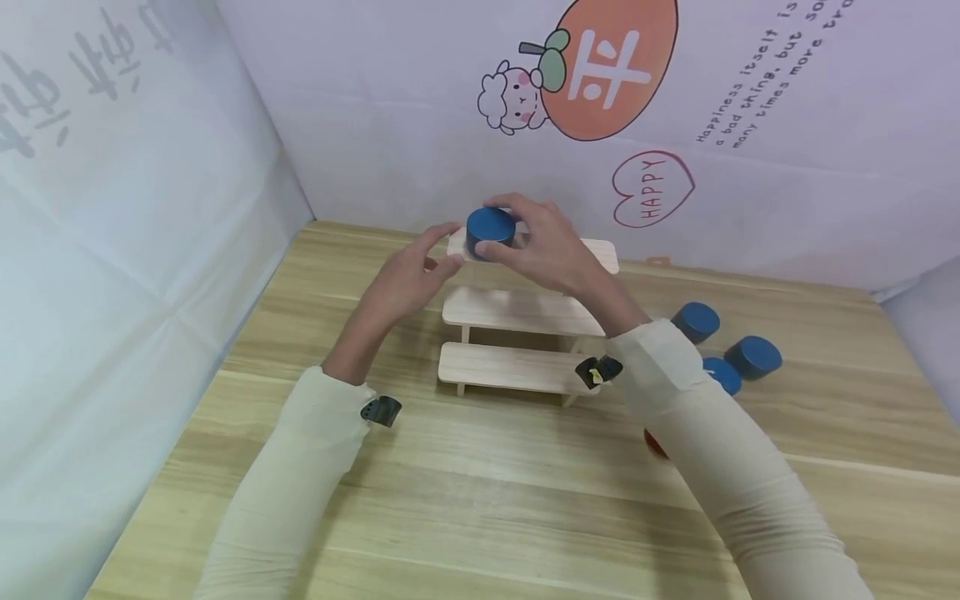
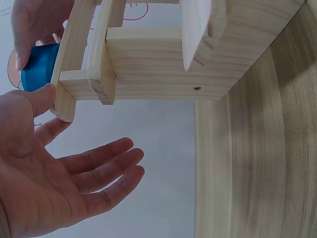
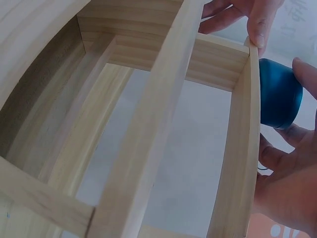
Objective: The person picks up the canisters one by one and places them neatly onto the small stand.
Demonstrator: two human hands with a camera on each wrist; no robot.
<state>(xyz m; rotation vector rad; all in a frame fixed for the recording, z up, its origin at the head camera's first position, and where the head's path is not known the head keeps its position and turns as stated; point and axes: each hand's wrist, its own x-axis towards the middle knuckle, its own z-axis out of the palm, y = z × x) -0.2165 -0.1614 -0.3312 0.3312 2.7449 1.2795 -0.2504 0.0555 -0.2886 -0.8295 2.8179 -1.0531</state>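
Observation:
A pale wooden three-tier stand point(image 1: 525, 311) rises in steps toward the back of the table. At the left end of its top shelf is a blue round tin point(image 1: 491, 227), its flat base against the board in the right wrist view. My right hand point(image 1: 551, 250) grips this tin from the right, thumb in front and fingers behind. My left hand point(image 1: 405, 279) pinches the shelf's left end between thumb and index finger, close beside the tin. Its other fingers point(image 2: 106, 171) stretch out loosely in the left wrist view.
Right of the stand are more blue tins, one at the back point(image 1: 696, 322), another farther right point(image 1: 753, 357) and a third point(image 1: 722, 376) partly behind my right sleeve. That sleeve also covers most of a red object point(image 1: 655, 443). A printed white cloth point(image 1: 420, 125) hangs behind the table.

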